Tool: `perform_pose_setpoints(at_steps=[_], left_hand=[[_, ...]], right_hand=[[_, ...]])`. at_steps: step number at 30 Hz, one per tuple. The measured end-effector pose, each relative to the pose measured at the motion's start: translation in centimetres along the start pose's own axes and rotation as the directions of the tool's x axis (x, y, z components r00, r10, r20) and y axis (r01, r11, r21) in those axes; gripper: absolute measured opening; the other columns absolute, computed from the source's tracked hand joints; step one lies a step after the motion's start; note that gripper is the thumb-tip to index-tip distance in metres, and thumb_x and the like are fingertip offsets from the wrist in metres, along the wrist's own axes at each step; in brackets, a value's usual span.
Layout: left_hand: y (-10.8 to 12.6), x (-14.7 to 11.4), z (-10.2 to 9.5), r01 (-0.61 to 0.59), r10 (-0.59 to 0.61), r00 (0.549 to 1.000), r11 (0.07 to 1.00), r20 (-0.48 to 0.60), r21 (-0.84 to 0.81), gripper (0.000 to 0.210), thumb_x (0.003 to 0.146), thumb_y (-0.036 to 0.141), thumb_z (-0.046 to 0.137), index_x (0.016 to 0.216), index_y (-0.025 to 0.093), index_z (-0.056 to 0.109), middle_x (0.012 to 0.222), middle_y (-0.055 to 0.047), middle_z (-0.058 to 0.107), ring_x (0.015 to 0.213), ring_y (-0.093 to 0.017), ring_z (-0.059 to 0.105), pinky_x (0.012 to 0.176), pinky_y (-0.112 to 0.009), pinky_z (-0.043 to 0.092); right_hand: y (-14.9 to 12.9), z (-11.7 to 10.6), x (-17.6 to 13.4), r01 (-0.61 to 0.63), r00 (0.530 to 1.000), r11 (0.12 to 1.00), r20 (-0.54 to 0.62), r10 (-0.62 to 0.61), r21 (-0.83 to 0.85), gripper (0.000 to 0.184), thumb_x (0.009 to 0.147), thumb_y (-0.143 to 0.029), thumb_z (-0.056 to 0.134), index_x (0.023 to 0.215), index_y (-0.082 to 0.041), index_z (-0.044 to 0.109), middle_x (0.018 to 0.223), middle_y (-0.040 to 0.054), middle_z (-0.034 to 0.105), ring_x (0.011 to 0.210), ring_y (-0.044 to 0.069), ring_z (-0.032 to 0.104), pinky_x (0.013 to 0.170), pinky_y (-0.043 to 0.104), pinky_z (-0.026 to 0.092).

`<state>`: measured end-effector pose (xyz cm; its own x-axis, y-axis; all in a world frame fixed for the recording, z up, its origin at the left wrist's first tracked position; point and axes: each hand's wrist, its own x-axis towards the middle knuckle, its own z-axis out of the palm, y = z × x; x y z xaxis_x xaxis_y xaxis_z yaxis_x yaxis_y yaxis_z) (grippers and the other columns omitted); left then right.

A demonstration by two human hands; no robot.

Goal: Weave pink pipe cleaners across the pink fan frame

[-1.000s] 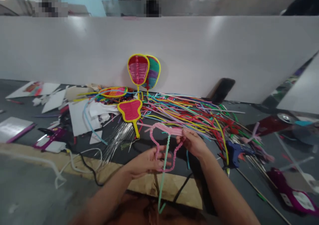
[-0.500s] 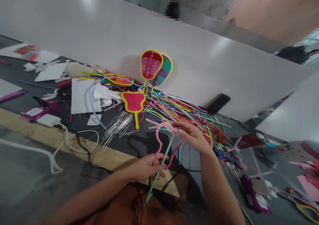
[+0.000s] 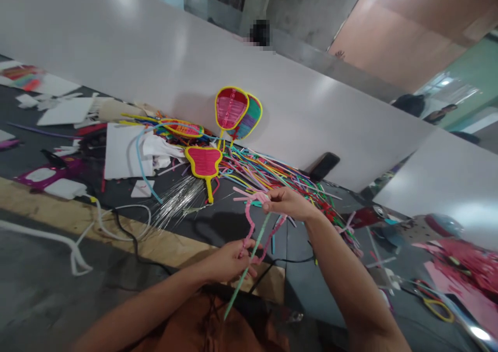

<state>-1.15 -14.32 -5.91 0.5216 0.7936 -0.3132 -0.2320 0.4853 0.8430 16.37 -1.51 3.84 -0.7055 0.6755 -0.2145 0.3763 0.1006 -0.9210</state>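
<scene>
A loop of twisted pink pipe cleaner (image 3: 249, 219) hangs between my hands, with loose pink ends sticking out at its upper left. My left hand (image 3: 229, 261) is closed around the loop's lower part. At the top, my right hand (image 3: 290, 204) pinches the loop between thumb and fingers. A pale green pipe cleaner (image 3: 236, 293) runs slantwise from beneath the right fingertips, past the left fingers, toward my lap. Whether the left fingers also grip it, I cannot tell. Just beyond lies a pink fan shape (image 3: 204, 161) with a yellow border and handle.
Two colourful fan shapes (image 3: 232, 108) lean on the white panel (image 3: 163, 66). Behind my right hand lies a heap of pipe cleaners (image 3: 268, 167). Silver wires (image 3: 179, 196), a phone (image 3: 324, 166), a purple glue gun (image 3: 46, 170), a white cable (image 3: 99, 219) and scissors (image 3: 438, 308) surround the work.
My right fingers, more spread before, have closed in a pinch on the top of the pink loop. The left hand keeps its hold. The view has shifted slightly right.
</scene>
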Motion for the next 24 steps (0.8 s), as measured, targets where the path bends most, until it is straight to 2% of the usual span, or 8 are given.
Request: perform_pose_setpoints(at_steps=[4,8,12,15,19,22,24], left_hand=[[0.2,0.2,0.1,0.079,-0.084,0.996,0.989,0.038,0.121,0.039,0.071,0.028,0.064,0.109,0.019,0.06,0.086,-0.007,0.07,0.057,-0.012,0.063,0.039,-0.015,0.026],[0.1,0.0,-0.1,0.03,-0.038,0.998,0.991,0.056,0.128,0.039,0.071,0.031,0.066,0.107,0.017,0.059,0.073,-0.005,0.069,0.051,-0.011,0.059,0.04,-0.017,0.025],[0.1,-0.3,-0.1,0.063,-0.075,0.995,0.984,0.066,0.166,0.035,0.073,0.031,0.065,0.104,0.016,0.058,0.064,-0.005,0.067,0.057,-0.014,0.061,0.041,-0.017,0.023],[0.2,-0.4,0.1,0.09,-0.101,0.993,0.98,0.058,0.177,0.031,0.074,0.028,0.063,0.102,0.017,0.056,0.066,-0.005,0.067,0.06,-0.015,0.062,0.043,-0.017,0.025],[0.4,-0.2,0.1,0.133,-0.141,0.989,0.978,0.045,0.163,0.032,0.072,0.028,0.065,0.101,0.016,0.056,0.072,-0.006,0.069,0.057,-0.013,0.061,0.044,-0.017,0.03],[0.8,0.0,-0.4,0.148,-0.149,0.988,0.988,0.031,0.039,0.038,0.069,0.029,0.07,0.102,0.016,0.055,0.077,-0.006,0.07,0.06,-0.014,0.063,0.049,-0.019,0.039],[1.1,0.1,-1.2,0.138,-0.134,0.99,0.985,0.046,-0.105,0.04,0.067,0.028,0.073,0.101,0.016,0.056,0.085,-0.007,0.07,0.064,-0.014,0.065,0.058,-0.023,0.047]], right_hand=[[-1.3,0.1,-0.1,-0.024,0.998,0.997,0.067,0.02,0.07,0.043,0.074,-0.047,0.067,0.103,-0.016,0.066,0.082,0.0001,0.065,0.072,0.011,0.055,0.065,0.021,0.041],[-2.1,0.1,0.1,-0.023,0.995,0.999,0.1,0.027,-0.041,0.041,0.083,-0.051,0.054,0.094,-0.014,0.068,0.077,0.0006,0.062,0.069,0.01,0.053,0.064,0.021,0.04],[-1.8,-0.1,0.5,-0.021,0.995,1.0,0.1,0.022,-0.011,0.039,0.081,-0.05,0.059,0.096,-0.015,0.067,0.077,-0.0008,0.062,0.064,0.008,0.051,0.059,0.02,0.039],[-1.1,0.2,0.9,0.0,0.999,1.0,0.045,0.0,0.006,0.037,0.076,-0.049,0.064,0.088,-0.014,0.067,0.073,-0.0007,0.063,0.06,0.008,0.051,0.056,0.019,0.038],[-0.7,0.6,1.7,0.0,0.999,0.997,-0.039,-0.003,-0.084,0.037,0.075,-0.05,0.064,0.081,-0.013,0.066,0.066,-0.0013,0.06,0.057,0.008,0.05,0.053,0.019,0.038],[-0.6,0.0,1.3,0.086,0.977,0.993,-0.189,-0.099,-0.079,0.04,0.074,-0.049,0.066,0.097,-0.017,0.066,0.09,0.0028,0.066,0.08,0.013,0.058,0.07,0.023,0.045],[-0.1,-0.9,0.4,0.175,0.919,0.984,-0.361,-0.157,0.017,0.042,0.076,-0.049,0.065,0.108,-0.023,0.062,0.108,0.0031,0.063,0.096,0.015,0.057,0.083,0.027,0.045]])
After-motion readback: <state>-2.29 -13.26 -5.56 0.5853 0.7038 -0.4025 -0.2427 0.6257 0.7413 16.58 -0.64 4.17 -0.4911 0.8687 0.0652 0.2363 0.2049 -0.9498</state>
